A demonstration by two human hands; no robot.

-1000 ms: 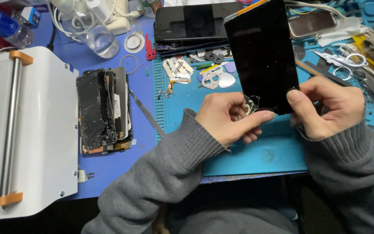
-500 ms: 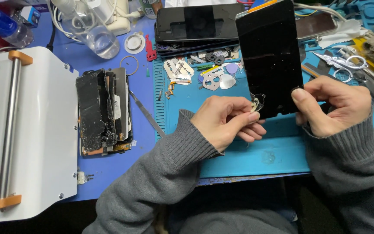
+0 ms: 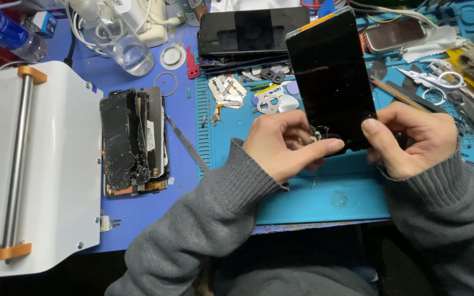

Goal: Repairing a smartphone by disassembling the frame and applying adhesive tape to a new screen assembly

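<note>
Both hands hold a black phone screen panel (image 3: 327, 77) upright above the blue work mat (image 3: 325, 192). My right hand (image 3: 412, 140) grips its lower right corner, thumb on the glass. My left hand (image 3: 286, 145) pinches the lower left corner, where cracked glass and a small tangle of broken bits (image 3: 319, 133) show. The thumb of my left hand lies along the bottom edge. Grey sleeves cover both forearms.
A shattered, dismantled phone stack (image 3: 133, 142) lies left of the mat. A white machine with a metal roller (image 3: 20, 164) fills the far left. Behind the panel are several dark screens (image 3: 248, 33), razor blades (image 3: 223, 90), scissors (image 3: 432, 82) and a clear bottle (image 3: 122, 44).
The panel has shifted slightly left and tilted more upright. My left thumb has stretched out along its bottom edge, fingers still at the cracked corner.
</note>
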